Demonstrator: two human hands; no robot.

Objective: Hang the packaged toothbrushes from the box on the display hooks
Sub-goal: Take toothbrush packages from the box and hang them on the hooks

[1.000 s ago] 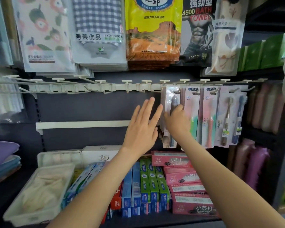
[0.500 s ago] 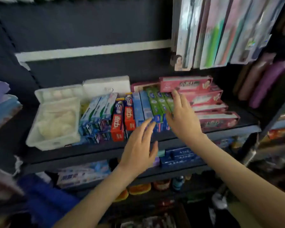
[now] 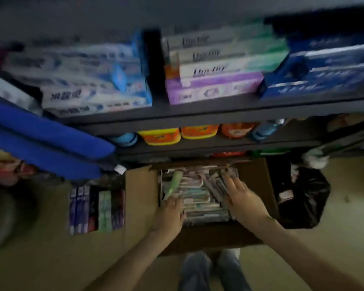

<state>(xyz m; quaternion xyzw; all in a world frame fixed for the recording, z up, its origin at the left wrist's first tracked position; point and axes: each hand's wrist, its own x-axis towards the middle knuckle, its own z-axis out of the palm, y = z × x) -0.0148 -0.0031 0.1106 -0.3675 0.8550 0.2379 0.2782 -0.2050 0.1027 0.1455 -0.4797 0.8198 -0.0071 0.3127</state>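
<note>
**A:** Where are the packaged toothbrushes (image 3: 198,199) right now?

**B:** In the open cardboard box (image 3: 141,196) on the floor (image 3: 40,259), just in front of the lowest shelf (image 3: 198,111). They lie flat in stacked rows. One green pack (image 3: 173,182) is tilted up out of the pile at the left.

**A:** And the hands?

**B:** The right hand (image 3: 243,199) rests on the packs at the right side of the box with its fingers spread. I'd judge it is sorting through them to free one. The left hand (image 3: 170,208) sits at the lower end of the green pack. The blur hides whether it pinches the pack or only touches it.

**A:** Why is the box set down there?

**B:** Probably so it sits directly under the display, for a short trip up. The display hooks themselves are out of view.

**A:** Anything nearby to mind?

**B:** Toothpaste cartons (image 3: 97,89) fill the shelf above, and a black bag (image 3: 303,196) sits just beside the box on the right. Lifting by the card top should keep the hanging hole ready for the hook.
</note>
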